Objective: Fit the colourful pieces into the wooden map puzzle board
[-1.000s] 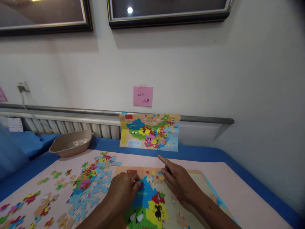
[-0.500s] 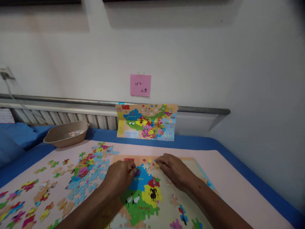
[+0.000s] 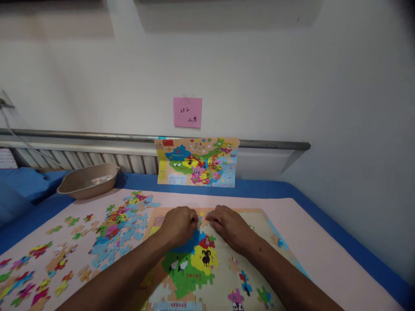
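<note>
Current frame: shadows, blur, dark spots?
Head view: dim, greyish light on the wall; soft shadow slanting below the right end of the handrail. Head view again: handwriting on the pink note is crisp, small print on the propped map sheet unreadable. Head view, top right corner: dark smudge.

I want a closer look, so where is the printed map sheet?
In the head view, the printed map sheet stands just left of centre, against the metal rail, below the pink note.
</note>
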### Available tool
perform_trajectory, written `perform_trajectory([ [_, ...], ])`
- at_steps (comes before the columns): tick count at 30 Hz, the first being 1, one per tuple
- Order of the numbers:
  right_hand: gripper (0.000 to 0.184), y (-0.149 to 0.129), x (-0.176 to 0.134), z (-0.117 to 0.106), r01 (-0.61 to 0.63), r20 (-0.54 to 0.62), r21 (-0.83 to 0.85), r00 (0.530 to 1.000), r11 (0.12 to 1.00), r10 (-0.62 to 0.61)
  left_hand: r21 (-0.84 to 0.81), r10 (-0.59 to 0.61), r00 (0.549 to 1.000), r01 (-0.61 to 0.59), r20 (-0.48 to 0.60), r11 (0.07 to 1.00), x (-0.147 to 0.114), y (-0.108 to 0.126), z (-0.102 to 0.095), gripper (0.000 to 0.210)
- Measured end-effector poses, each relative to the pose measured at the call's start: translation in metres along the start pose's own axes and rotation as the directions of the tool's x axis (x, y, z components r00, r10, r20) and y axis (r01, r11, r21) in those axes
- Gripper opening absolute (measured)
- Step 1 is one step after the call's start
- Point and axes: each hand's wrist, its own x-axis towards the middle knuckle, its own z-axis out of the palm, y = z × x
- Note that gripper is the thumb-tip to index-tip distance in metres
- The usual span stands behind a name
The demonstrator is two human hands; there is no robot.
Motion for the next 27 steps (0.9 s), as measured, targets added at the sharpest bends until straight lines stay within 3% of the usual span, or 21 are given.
perform_trajectory([
  [6,0.021,0.000,-0.001,-0.001,0.055,0.004,-0.029,0.998,0.998,-0.055,-0.009,0.048,0.999,-0.048,0.020,0.999,0.000,0.009,0.006,0.032],
  [13,0.021,-0.003,-0.001,-0.003,0.032,0.006,-0.023,0.999,0.999,-0.032,-0.116,-0.023,0.999,0.026,0.032,0.993,0.005,0.002,0.008,0.029],
  [27,0.024,-0.006,-0.001,-0.004,0.005,0.033,-0.057,0.999,0.998,-0.003,-0.099,-0.082,0.997,0.081,-0.010,0.992,0.011,0.006,0.014,0.029],
])
